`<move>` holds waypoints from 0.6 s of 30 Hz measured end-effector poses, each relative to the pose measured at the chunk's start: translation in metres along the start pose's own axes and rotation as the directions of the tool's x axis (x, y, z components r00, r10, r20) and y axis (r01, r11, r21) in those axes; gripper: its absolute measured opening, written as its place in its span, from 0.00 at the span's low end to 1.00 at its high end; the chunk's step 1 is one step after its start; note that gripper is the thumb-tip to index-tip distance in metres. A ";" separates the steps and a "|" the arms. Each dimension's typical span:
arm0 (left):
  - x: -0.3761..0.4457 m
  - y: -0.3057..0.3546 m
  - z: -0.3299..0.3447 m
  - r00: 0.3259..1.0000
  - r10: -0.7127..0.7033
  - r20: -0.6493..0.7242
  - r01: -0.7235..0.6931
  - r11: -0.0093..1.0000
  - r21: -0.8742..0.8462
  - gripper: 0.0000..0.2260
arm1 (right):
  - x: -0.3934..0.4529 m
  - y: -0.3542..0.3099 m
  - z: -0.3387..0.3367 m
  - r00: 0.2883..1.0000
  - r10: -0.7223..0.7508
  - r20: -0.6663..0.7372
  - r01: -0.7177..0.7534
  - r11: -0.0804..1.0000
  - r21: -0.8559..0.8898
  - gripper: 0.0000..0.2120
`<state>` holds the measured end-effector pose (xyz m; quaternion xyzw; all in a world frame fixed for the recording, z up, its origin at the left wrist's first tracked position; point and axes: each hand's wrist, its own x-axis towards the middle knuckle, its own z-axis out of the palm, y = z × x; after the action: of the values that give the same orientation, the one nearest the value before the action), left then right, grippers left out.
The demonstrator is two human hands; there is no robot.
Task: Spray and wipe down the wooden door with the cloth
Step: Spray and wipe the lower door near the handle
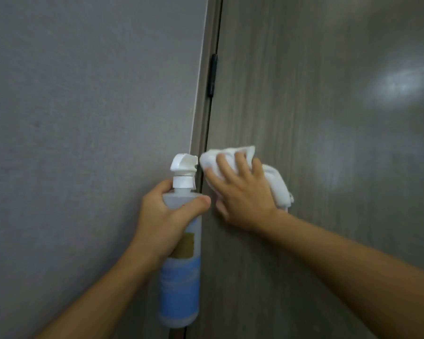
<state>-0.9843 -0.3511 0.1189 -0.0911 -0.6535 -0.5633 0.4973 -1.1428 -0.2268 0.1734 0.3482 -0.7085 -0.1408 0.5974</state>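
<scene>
The right hand [242, 194] presses a white cloth [233, 157] flat-fingered against the wooden door [304, 94], near its hinged edge. At nine o'clock of it, the left hand [162, 216] grips an upright spray bottle [180, 277]; a black hinge [213, 74] sits at twelve o'clock.

Glossy wood-grain door [304, 118]; matt, faintly textured grey wall [83, 106]; soft white cloth [274, 182]; translucent plastic spray bottle [180, 277], paper-like label; black hinge [213, 74].
</scene>
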 end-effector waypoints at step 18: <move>-0.005 0.005 0.005 0.998 -0.010 0.059 0.014 0.998 -0.064 0.23 | -0.009 0.083 -0.018 0.999 0.014 -0.030 -0.017 0.995 -0.099 0.37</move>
<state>-0.9812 -0.3436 0.1193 -0.1196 -0.6499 -0.5841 0.4713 -1.1528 -0.1573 0.2222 0.3147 -0.6946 -0.1662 0.6252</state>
